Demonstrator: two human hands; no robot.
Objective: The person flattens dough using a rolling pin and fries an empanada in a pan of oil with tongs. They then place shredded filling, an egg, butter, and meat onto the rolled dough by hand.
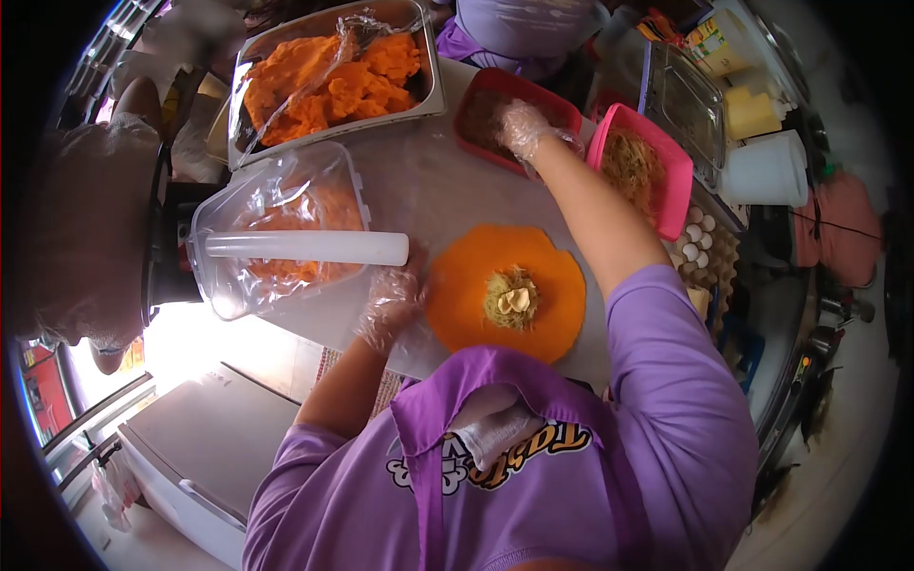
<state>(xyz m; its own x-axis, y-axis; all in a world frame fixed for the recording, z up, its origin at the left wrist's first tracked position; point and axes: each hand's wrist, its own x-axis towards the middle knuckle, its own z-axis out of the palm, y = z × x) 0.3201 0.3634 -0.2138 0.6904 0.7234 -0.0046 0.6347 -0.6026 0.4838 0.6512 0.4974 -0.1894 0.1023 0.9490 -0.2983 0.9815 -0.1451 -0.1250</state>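
A flat round of orange dough [457, 276] lies on the work surface, with a small mound of pale shredded filling [497, 311] and a creamy dollop [515, 301] on top. My left hand [390, 297], in a clear plastic glove, rests beside the dough's left edge with its fingers extended, just below the end of a white rolling pin [314, 248]. That pin lies across a clear plastic tub [214, 285] of orange dough. My right hand [525, 130], gloved too, reaches into a red container [466, 133] of brownish filling; its fingertips are hidden there.
A steel tray [434, 95] of orange mash [333, 81] stands at the back left. A pink container [674, 176] with shredded filling sits right of my forearm, beside eggs [697, 233] in cartons. A person in an apron [528, 24] stands across the table. White buckets [766, 169] are at right.
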